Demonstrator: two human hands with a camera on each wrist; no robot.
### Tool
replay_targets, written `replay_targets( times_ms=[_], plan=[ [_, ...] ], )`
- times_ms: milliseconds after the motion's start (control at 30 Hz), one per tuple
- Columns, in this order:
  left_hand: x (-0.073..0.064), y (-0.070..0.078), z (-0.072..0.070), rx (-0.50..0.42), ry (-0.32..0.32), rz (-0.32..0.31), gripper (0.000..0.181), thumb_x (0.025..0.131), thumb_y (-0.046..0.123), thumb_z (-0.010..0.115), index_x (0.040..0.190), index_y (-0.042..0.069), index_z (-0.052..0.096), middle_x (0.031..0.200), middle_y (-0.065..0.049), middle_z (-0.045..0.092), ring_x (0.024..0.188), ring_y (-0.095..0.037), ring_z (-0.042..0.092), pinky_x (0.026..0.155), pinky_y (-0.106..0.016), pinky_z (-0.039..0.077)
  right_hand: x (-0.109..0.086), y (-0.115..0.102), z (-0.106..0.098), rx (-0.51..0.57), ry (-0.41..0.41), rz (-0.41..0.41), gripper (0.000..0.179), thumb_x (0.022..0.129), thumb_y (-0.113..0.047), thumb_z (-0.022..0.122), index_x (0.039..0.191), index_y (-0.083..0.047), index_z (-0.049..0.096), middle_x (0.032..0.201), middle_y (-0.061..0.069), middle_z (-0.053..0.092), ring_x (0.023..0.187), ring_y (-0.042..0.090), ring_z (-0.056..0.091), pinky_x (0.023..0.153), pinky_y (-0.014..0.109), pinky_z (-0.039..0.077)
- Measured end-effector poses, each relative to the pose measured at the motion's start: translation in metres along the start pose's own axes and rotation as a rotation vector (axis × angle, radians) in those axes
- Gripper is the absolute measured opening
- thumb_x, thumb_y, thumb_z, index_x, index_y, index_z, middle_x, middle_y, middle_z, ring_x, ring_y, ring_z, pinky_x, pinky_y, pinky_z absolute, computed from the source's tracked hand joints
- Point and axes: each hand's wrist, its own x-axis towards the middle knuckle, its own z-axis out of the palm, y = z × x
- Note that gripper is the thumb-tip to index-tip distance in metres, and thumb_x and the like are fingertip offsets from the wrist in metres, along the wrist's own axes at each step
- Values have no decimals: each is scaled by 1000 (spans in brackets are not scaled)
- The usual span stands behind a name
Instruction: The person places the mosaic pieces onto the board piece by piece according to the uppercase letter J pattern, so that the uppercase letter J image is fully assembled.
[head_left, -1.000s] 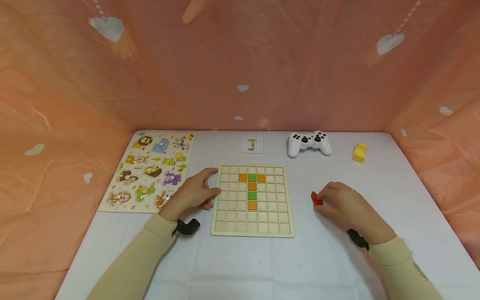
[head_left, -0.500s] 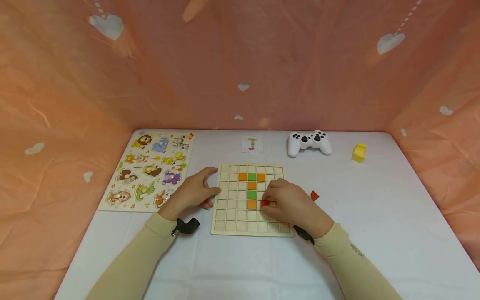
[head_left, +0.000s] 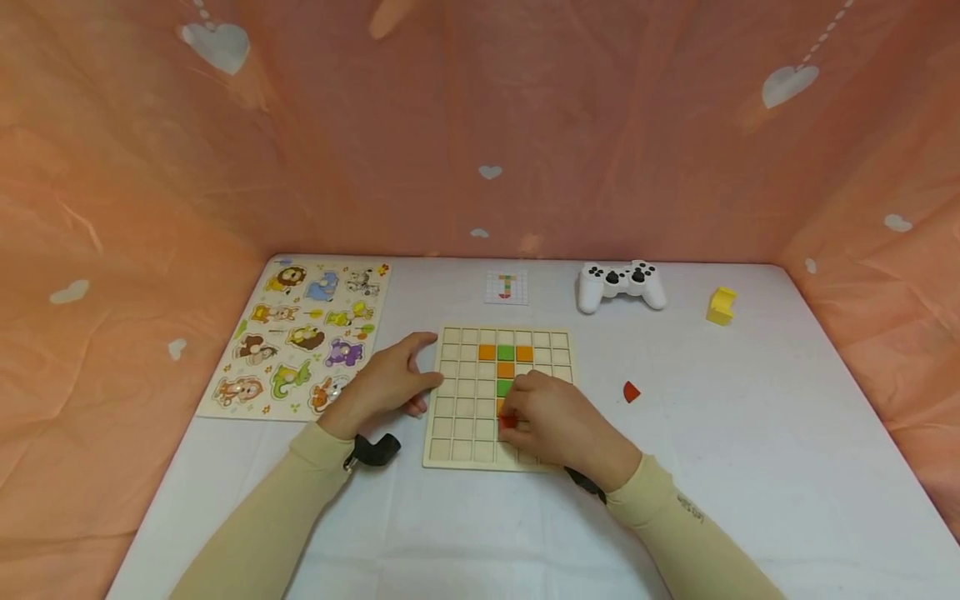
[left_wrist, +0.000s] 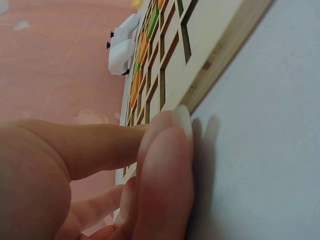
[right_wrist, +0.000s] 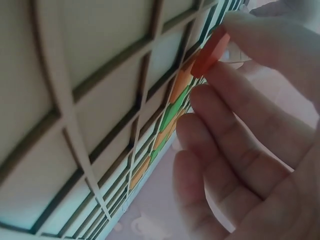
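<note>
A wooden grid board [head_left: 452, 430] lies on the table, with several orange and green square tiles [head_left: 506, 352] forming a T in its cells. My right hand [head_left: 566, 425] is over its lower part, pinching a red tile [right_wrist: 210, 52] between thumb and finger at the cell below the lowest orange square. Whether that tile is seated cannot be told. A red quarter-circle tile [head_left: 632, 392] lies on the table right of the board. At the board's left edge, my left hand [head_left: 384, 383] touches the rim with spread thumb and index finger; the thumb [left_wrist: 167, 165] shows close up in the left wrist view.
A small pattern card [head_left: 507, 287] lies behind the board. To its right are a white game controller [head_left: 621, 285] and a small yellow block [head_left: 722, 307]. An animal puzzle board [head_left: 300, 337] lies at the left, partly behind my left hand. Patterned cloth walls surround the table.
My right hand has carried a red tile leftward from the table onto the board, then down and left to the tile column. Another red tile stays on the table. My left hand stays put.
</note>
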Motion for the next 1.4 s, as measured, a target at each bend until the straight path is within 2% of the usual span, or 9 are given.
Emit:
replay_targets(
  times_ms=[467, 1000, 1400],
  plan=[
    [-1, 0, 3, -9, -4, -5, 75, 102, 23, 76, 167, 23, 39, 85, -11, 65, 62, -19, 74, 62, -34, 65, -2, -5, 6, -34, -19, 27, 8, 90, -24, 86, 88, -20, 80, 88, -9, 67, 84, 11, 59, 74, 28, 56],
    [0, 1, 1, -1, 0, -9, 75, 102, 24, 76, 167, 23, 38, 86, -10, 64, 62, -20, 74, 62, -33, 63, -2, 2, 1, -14, 19, 6, 7, 87, -19, 88, 88, -19, 82, 88, -7, 68, 88, 13, 63, 76, 30, 58],
    [1, 1, -1, 7, -8, 0, 77, 102, 24, 76, 168, 22, 37, 84, -11, 65, 61, -19, 74, 61, -33, 64, 0, 6, 1, -8, 28, 17, 12, 88, -26, 91, 91, -17, 83, 89, -5, 68, 86, 14, 62, 72, 28, 56]
  ],
)
